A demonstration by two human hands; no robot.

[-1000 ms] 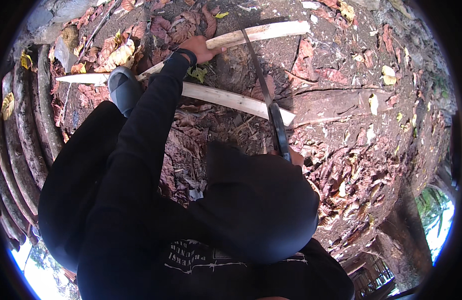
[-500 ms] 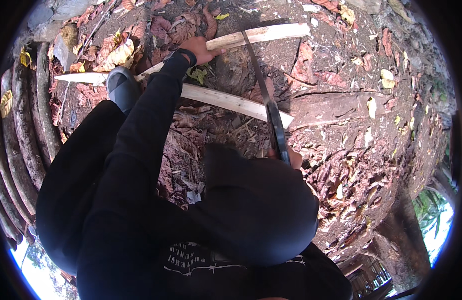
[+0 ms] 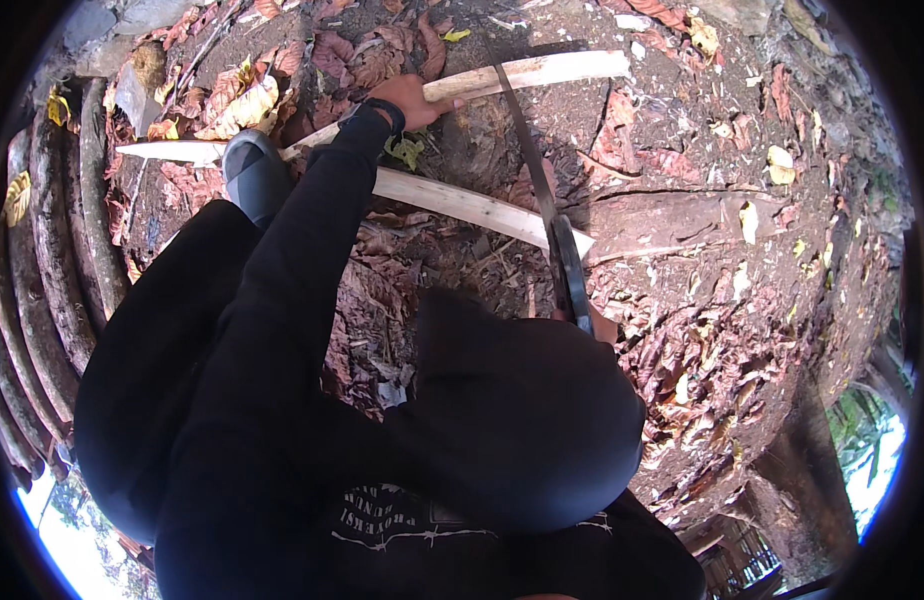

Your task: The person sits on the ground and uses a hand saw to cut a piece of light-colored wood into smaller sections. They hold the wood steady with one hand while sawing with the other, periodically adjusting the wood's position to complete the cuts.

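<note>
My left hand (image 3: 414, 100) is closed around a long pale strip of wood (image 3: 552, 70), which lies across the ground at the far side. Over this strip runs the dark narrow blade of a handsaw (image 3: 530, 145), crossing it right of my left hand. My right hand (image 3: 604, 328) grips the saw's black handle (image 3: 574, 280); my bent knee hides most of that hand. A second pale strip (image 3: 462, 203) lies nearer to me, its right end under the saw. At the left, a pale pointed end (image 3: 172, 151) shows beside my grey shoe (image 3: 255, 178); which strip it belongs to I cannot tell.
Dry brown leaves (image 3: 682, 370) and wood chips cover the dirt ground. Several round logs (image 3: 57, 240) lie side by side at the left. Stones (image 3: 112, 30) border the far left, and a thick trunk or post (image 3: 802, 480) stands at the lower right.
The saw has slid slightly toward me across the wood. My left hand keeps its hold on the strip, and the whole view has shifted a little.
</note>
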